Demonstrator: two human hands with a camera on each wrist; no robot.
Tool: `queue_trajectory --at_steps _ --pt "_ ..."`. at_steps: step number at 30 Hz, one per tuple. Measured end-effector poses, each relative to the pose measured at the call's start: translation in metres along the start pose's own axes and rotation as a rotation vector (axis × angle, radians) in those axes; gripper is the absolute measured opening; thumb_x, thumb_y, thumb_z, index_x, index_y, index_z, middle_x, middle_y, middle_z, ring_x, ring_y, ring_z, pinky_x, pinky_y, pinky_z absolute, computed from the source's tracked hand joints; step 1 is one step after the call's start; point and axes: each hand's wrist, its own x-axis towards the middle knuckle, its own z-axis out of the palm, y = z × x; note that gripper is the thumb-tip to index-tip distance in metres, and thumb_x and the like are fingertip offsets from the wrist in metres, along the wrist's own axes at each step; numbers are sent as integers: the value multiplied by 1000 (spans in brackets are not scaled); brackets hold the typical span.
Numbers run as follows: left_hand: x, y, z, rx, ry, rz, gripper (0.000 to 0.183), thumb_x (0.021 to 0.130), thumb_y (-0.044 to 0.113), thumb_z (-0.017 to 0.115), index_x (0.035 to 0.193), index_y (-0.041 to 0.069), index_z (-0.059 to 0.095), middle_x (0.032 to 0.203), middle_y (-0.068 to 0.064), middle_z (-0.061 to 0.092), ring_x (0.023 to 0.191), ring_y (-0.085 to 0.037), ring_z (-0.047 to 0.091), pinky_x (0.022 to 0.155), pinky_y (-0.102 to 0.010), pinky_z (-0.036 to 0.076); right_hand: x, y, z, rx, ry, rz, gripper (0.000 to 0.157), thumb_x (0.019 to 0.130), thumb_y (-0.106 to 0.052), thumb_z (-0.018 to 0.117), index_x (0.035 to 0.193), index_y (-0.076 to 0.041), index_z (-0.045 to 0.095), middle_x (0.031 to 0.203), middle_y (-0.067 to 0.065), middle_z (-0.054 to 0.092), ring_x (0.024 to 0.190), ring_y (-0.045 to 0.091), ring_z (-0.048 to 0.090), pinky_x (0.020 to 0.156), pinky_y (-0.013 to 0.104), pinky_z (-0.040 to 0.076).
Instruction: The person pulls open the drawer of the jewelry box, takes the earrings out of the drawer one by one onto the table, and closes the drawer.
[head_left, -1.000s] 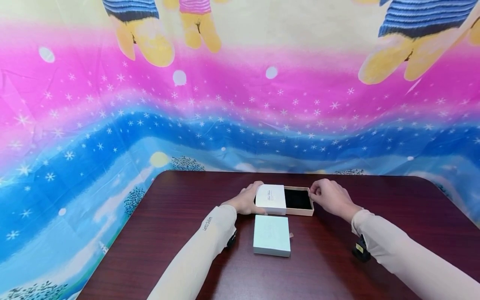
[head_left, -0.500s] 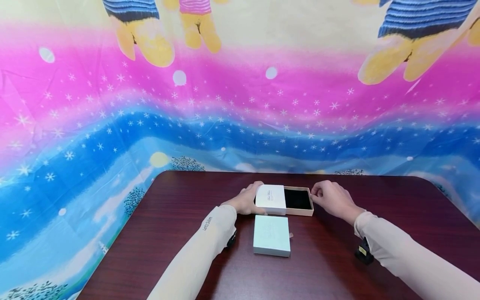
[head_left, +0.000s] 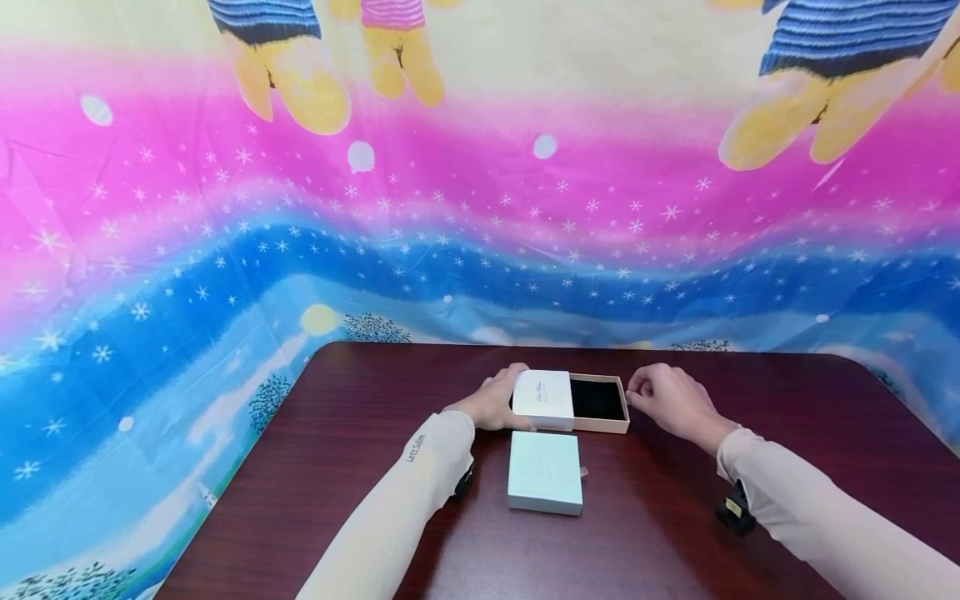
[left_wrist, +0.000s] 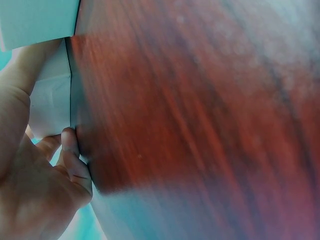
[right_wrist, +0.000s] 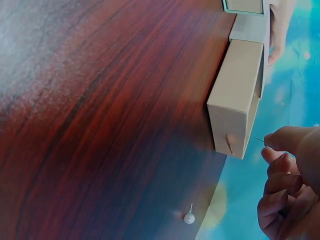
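A white drawer box (head_left: pixel 542 398) lies on the table with its tray (head_left: pixel 598 402) pulled out to the right, showing a black lining. My left hand (head_left: pixel 491 402) grips the box's white sleeve at its left end, thumb on the near side. Beside the tray's right end, my right hand (head_left: pixel 670 400) is apart from it. In the right wrist view, its thumb and forefinger pinch something small with a thin metal pin (right_wrist: pixel 258 139) sticking out; the rest is hidden by the fingers. A pearl stud earring (right_wrist: pixel 189 218) lies on the table there.
In front of the white box lies a pale green box (head_left: pixel 544 471) with a small ribbon tab on its right side. Both stand on a dark red wooden table (head_left: pixel 390 383). A colourful printed cloth (head_left: pixel 480 208) hangs behind the table's far edge.
My right hand has drawn back slightly to the right, away from the tray's end. The left hand and both boxes stay in place.
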Motion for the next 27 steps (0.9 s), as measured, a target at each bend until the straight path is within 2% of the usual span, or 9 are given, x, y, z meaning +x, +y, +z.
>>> queue_trajectory --at_steps 27 --pt "0 0 0 2 8 9 100 75 39 82 150 21 19 141 -4 42 122 -24 40 103 -43 38 -5 10 -2 7 11 2 5 86 -20 68 83 -15 69 60 -5 53 55 11 44 49 30 32"
